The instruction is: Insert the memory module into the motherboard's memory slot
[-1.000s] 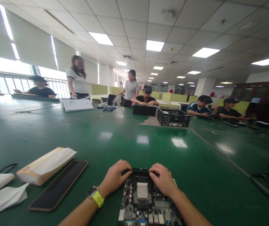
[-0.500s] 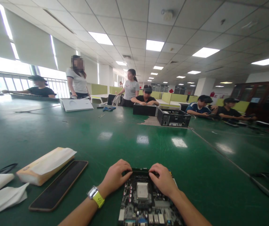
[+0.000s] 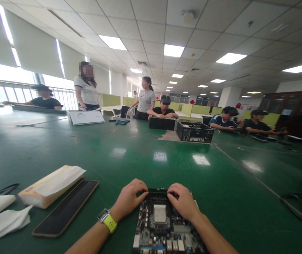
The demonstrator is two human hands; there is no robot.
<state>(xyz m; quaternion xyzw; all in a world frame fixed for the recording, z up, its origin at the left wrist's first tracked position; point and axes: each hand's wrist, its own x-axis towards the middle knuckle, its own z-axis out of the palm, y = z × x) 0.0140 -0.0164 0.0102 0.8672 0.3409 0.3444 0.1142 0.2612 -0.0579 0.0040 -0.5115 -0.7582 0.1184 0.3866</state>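
A black motherboard (image 3: pixel 164 229) with a silver processor in its socket lies flat on the green table (image 3: pixel 140 155) right in front of me. My left hand (image 3: pixel 129 198), with a yellow-strapped watch on the wrist, curls its fingers over the board's far left edge. My right hand (image 3: pixel 184 201) curls over the far right edge in the same way. The fingertips of both hands press on a dark part along the far edge, and what lies under them is hidden.
To my left lie a dark phone (image 3: pixel 66 207), a tissue pack (image 3: pixel 50 185) and loose white tissues (image 3: pixel 2 220). Further off stand an open computer case (image 3: pixel 194 132) and a white box (image 3: pixel 86 117). Several people sit or stand at the table's far side. Black cables (image 3: pixel 301 206) lie at right.
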